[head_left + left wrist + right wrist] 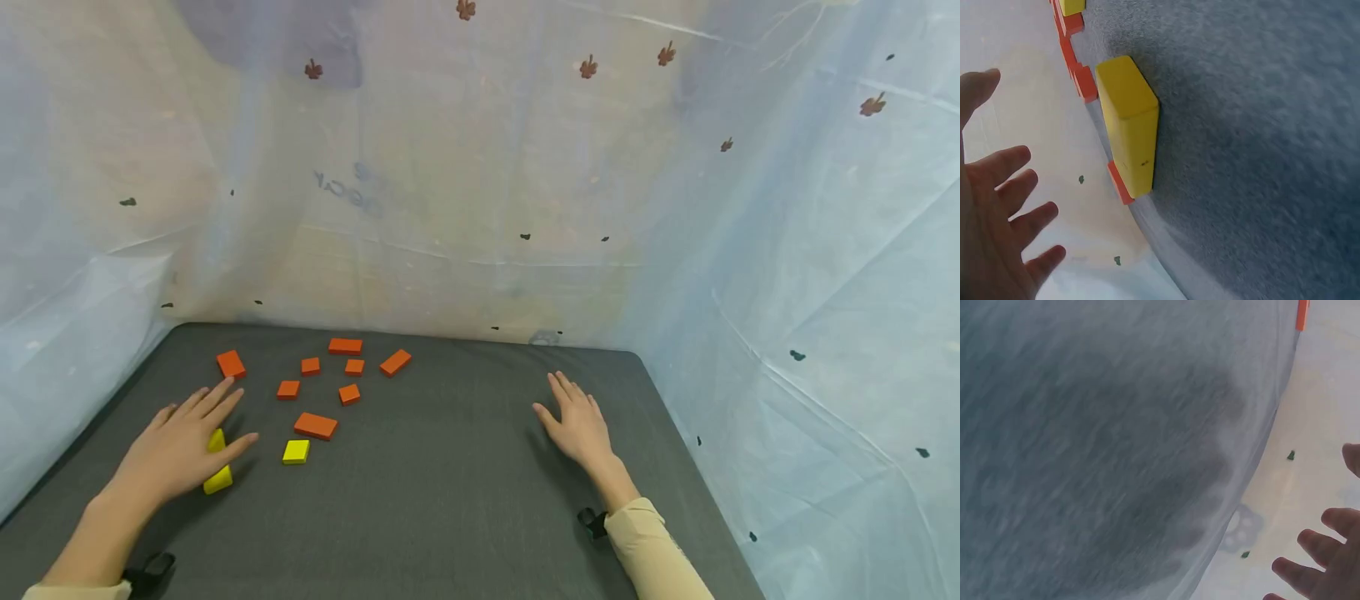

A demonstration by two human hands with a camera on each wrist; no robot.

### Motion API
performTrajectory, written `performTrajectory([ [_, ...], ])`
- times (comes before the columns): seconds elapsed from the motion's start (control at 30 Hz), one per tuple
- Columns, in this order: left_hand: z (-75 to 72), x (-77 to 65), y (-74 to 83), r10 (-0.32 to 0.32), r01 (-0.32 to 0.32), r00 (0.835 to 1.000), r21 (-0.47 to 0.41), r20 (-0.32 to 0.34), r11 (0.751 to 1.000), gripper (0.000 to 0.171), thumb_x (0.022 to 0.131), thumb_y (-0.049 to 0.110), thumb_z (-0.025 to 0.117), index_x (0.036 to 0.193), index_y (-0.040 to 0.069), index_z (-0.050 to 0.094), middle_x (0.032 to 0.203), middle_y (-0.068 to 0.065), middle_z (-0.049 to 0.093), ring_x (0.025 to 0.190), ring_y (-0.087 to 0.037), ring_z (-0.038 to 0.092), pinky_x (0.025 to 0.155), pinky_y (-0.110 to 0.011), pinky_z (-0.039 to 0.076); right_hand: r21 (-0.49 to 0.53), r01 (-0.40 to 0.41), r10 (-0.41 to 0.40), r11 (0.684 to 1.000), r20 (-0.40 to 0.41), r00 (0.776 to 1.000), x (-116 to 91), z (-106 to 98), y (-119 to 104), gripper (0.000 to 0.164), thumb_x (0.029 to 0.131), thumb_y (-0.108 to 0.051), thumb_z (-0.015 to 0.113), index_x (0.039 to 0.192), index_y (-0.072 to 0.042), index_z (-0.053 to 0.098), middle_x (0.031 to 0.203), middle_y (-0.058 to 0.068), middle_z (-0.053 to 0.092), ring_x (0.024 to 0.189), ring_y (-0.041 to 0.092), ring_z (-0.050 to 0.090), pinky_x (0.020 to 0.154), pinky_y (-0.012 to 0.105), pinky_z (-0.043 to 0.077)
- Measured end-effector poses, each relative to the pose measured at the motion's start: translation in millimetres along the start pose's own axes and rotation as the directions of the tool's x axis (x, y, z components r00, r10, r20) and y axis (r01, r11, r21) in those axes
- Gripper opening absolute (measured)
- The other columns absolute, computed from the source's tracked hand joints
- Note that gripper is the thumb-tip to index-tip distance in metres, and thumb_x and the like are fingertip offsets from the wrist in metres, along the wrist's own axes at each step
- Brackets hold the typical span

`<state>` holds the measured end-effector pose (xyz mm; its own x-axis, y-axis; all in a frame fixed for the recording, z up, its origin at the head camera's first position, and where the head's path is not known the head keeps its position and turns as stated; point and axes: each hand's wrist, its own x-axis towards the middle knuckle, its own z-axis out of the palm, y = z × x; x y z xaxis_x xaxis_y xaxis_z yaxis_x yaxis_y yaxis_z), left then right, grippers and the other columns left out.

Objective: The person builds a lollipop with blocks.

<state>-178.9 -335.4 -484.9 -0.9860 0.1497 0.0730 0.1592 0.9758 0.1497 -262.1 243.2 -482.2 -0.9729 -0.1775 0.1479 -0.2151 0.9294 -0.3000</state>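
Note:
In the head view my left hand (pixel 178 446) hovers at the table's left with fingers spread, holding nothing. Beneath it lies a long yellow block (pixel 218 481), partly hidden by the thumb; the left wrist view shows this yellow block (pixel 1129 125) whole, apart from the hand's fingers. A small yellow square block (pixel 296 452) lies just right of the left hand. Beyond the fingertips is an orange block (pixel 231 364). My right hand (pixel 579 423) is held over the right part of the table, fingers extended, nothing in it; its shadow falls on the cloth in the right wrist view.
Several orange blocks, among them a long one (pixel 316 426) and a tilted one (pixel 395 362), lie scattered over the far left of the dark grey table (pixel 450 500). A pale hanging sheet (pixel 480 192) with leaf prints encloses the back and both sides.

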Motion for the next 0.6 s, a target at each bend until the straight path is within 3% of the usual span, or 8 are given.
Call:
performTrajectory([
  [0.23,-5.5,-8.4,4.3,0.067,-0.062,0.99,0.039,-0.124,0.997,0.077,0.097,0.057,0.066,0.148,0.0,0.056,0.157,-0.025,0.045,0.132,-0.054,0.048,0.102,-0.074,0.037,0.089,0.038,-0.029,0.995,-0.103,0.994,3,3,-24,0.068,0.105,-0.043,0.06,0.162,-0.012,0.039,0.164,0.012,0.04,0.146,0.039,0.043,0.117,0.061,0.035],
  [0.43,-5.2,-16.6,1.8,0.126,-0.12,0.949,0.04,-0.288,0.992,0.062,0.087,0.035,0.083,0.136,0.001,0.067,0.139,-0.023,0.061,0.114,-0.049,0.062,0.086,-0.068,0.048,0.167,0.073,-0.05,0.983,-0.137,0.989,8,9,-55,0.063,0.106,-0.043,0.06,0.16,-0.014,0.043,0.159,0.013,0.048,0.144,0.038,0.047,0.114,0.061,0.041],
  [0.6,-3.6,-25.0,-6.1,0.15,-0.149,0.932,0.026,-0.33,0.988,0.06,0.081,0.027,0.088,0.131,0.002,0.068,0.129,-0.022,0.065,0.102,-0.046,0.067,0.078,-0.067,0.05,0.237,0.14,-0.107,0.961,-0.144,0.984,9,16,-86,0.06,0.106,-0.042,0.059,0.158,-0.016,0.047,0.156,0.011,0.051,0.142,0.035,0.05,0.112,0.058,0.043],
])
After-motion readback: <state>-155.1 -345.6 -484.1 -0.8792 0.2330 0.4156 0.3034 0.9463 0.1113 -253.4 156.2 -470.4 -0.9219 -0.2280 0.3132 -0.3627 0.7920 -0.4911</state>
